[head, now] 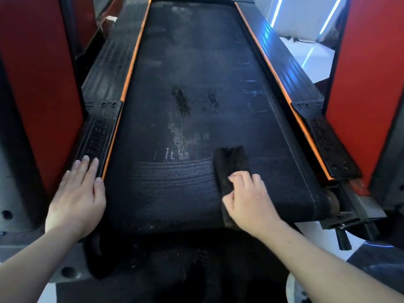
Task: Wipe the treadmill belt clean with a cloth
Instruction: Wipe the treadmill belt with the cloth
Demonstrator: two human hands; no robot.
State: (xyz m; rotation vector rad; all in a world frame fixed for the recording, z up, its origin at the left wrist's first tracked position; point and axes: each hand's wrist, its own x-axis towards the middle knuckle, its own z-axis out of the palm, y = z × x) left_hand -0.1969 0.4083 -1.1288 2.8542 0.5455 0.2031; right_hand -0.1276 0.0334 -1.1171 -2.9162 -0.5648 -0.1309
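One left hand (76,193) is laid flat, fingers straight, on the near end of the left of two black, orange-edged side rails (109,68), flanked by two red upright panels (39,84). On the near right of the one black textured treadmill belt (185,68), one folded dark-brown cloth (231,162) is gripped in the curled fingers of the right hand (251,200), its near part hidden beneath.
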